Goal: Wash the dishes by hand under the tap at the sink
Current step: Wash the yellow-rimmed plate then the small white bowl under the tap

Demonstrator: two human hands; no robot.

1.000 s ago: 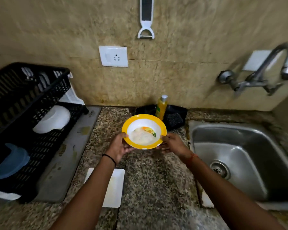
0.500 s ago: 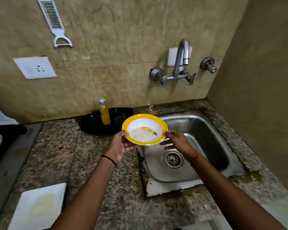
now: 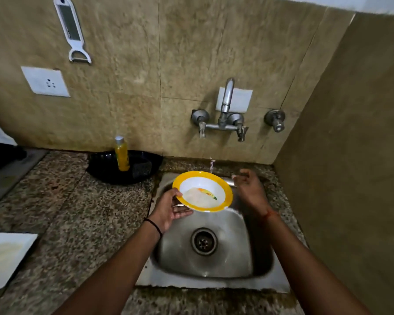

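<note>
Holding yellow-rimmed bowl [image 3: 203, 191] over sink [image 3: 248, 258], left hand [image 3: 168, 210] is clamping its rim; right hand [image 3: 250, 189] is hanging open, empty; bowl is looking light, stiff, likely slippery, so gripping the rim is seeming best

1. The scene is dim and warm-toned, with the tan wall tiles [image 3: 127, 71] lit evenly from above.
2. Soft glare lies on the steel sink [image 3: 234, 251] basin (brightest near the drain).
3. Wide-angle distortion bends the wall corner and splays both forearms at the lower edge.
4. The right hand [image 3: 250, 189] is smeared by motion blur; the worktop [image 3: 82, 214] grain stays fairly sharp.
</note>
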